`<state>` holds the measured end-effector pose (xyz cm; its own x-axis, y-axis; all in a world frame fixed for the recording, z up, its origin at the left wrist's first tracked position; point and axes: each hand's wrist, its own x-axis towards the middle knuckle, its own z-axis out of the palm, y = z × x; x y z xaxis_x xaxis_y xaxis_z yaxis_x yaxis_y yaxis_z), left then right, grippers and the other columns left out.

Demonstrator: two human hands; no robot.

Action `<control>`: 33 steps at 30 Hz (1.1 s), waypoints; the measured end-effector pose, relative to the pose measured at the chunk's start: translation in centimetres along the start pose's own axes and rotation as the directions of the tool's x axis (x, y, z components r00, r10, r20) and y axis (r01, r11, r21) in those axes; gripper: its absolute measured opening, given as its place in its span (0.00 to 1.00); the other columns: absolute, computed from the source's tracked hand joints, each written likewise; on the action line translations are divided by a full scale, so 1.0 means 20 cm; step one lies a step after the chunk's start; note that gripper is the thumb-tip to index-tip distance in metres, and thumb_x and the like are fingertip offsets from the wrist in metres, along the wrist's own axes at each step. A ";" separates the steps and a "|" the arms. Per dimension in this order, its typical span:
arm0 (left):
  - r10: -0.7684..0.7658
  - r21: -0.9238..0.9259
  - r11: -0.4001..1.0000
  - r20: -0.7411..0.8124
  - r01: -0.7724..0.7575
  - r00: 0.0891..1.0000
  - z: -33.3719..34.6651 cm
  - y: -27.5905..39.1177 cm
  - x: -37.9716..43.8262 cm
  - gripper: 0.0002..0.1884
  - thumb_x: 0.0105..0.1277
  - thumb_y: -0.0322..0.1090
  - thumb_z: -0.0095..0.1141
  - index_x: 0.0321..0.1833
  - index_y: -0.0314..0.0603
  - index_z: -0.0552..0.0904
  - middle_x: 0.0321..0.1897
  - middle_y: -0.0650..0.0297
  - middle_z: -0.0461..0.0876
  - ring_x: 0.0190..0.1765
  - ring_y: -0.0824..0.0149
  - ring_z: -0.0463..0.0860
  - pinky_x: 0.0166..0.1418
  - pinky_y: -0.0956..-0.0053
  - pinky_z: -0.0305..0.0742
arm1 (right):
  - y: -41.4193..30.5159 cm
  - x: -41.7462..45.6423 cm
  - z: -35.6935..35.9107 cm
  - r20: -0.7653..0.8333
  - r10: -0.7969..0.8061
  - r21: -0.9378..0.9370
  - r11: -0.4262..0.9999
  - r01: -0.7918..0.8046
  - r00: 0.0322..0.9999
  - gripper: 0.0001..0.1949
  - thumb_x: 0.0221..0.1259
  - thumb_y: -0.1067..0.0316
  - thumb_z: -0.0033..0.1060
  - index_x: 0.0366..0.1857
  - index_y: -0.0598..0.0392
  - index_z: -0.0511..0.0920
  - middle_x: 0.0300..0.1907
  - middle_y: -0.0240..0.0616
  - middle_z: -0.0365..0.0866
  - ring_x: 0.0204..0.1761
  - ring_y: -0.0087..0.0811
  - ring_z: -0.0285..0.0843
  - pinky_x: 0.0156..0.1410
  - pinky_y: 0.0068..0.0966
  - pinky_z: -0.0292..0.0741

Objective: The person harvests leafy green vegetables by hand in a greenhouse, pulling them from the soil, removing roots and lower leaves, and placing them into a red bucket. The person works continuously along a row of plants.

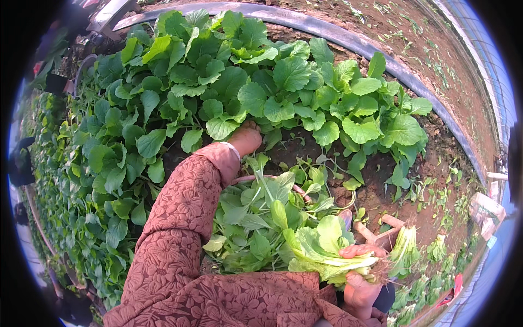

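My left hand (pixel 247 137) reaches in under the leaves at the near edge of a dense stand of leafy greens (pixel 278 88). Its fingertips are partly hidden by foliage, so whether they grip a stem is unclear. A bunch of pulled greens (pixel 322 249) is clasped in my right hand (pixel 359 282), with pale stems and dirty roots pointing right and leaves pointing left. Between my hands lies a heap of loose greens (pixel 253 220), a curved pink rim or handle (pixel 300 190) showing among them.
Beside my right hand is a wooden frame piece (pixel 384 233), with another rooted bunch (pixel 404 251) next to it. A grey plastic strip (pixel 310 24) curves behind the plants. More bunches (pixel 437 247) lie on the soil at right, near a whitish container (pixel 486 212) and a red object (pixel 451 290).
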<state>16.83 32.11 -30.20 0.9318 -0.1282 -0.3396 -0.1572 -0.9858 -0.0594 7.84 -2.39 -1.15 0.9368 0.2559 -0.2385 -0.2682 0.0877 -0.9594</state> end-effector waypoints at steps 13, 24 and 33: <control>-0.383 0.387 0.839 -0.079 0.382 0.921 0.50 -0.38 0.01 0.12 0.62 0.33 0.52 0.43 0.45 0.87 0.40 0.57 0.85 0.47 0.53 0.79 0.54 0.49 0.61 | 0.04 0.08 -0.01 0.009 0.035 -0.125 0.992 -0.033 0.999 0.27 0.43 0.69 0.75 0.48 0.60 0.70 0.40 0.45 0.76 0.47 0.43 0.77 0.60 0.42 0.72; -0.700 -0.211 0.670 0.142 0.712 0.700 0.37 -0.36 0.04 0.12 0.67 0.35 0.52 0.44 0.50 0.89 0.47 0.62 0.88 0.50 0.59 0.87 0.57 0.51 0.71 | 0.03 0.07 -0.01 -0.014 0.019 -0.151 0.988 -0.021 1.000 0.26 0.47 0.63 0.79 0.48 0.58 0.73 0.41 0.42 0.85 0.48 0.38 0.83 0.67 0.41 0.66; -0.115 -0.253 0.926 0.515 0.279 0.849 0.02 -0.44 -0.01 0.17 0.52 0.39 0.60 0.41 0.35 0.87 0.45 0.45 0.86 0.48 0.49 0.86 0.52 0.57 0.82 | -0.01 0.03 -0.01 0.023 0.028 -0.096 0.995 -0.026 0.999 0.24 0.50 0.66 0.76 0.49 0.59 0.73 0.42 0.43 0.84 0.50 0.39 0.81 0.67 0.42 0.67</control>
<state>17.85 40.77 -30.04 0.6407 0.0605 -0.7654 0.1973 -0.9764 0.0879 8.47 -2.41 -1.21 0.9234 0.2808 -0.2618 -0.2695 -0.0114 -0.9629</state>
